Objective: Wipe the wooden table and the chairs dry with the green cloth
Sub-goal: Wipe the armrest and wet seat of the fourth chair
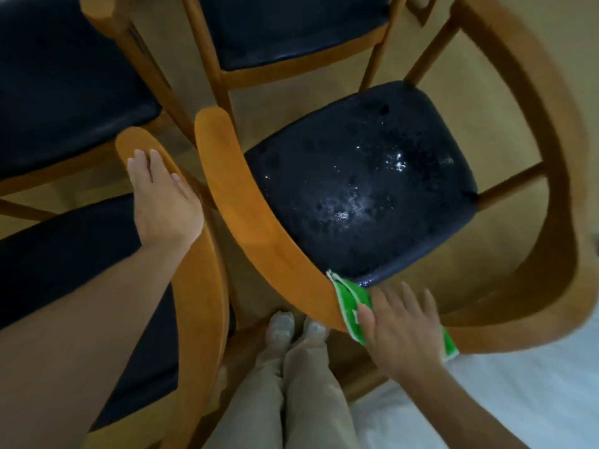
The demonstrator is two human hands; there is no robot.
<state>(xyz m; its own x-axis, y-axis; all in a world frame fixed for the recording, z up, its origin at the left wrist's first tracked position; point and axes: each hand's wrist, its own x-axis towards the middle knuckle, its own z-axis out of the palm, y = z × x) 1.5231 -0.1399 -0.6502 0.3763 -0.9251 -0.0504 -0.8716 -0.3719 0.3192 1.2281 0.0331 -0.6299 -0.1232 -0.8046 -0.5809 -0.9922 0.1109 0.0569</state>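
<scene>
Two bare arms reach out from the bottom edge, with beige trouser legs point(291, 384) and pale shoes point(281, 325) between them. At about 5 o'clock, the right hand point(400, 332) lies flat on the green cloth point(351, 303), fingers point(411, 299) straight and a little apart, pressing it onto the curved wooden back rail point(259, 228) of the near chair. That cloth (green with white edges) pokes out on both sides of the hand. Just past it, toward 1 o'clock, sits the dark chair seat point(366, 179), speckled with shiny wet drops. At 9 o'clock, the left hand point(163, 202) rests on the wooden rail of a second chair point(201, 286), fingers straight and close together, holding nothing. Two more chairs with dark seats stand at 11 and 12 o'clock on the tan floor point(486, 102). Something white point(534, 384) fills the corner at 4 o'clock; I cannot tell what it is.
</scene>
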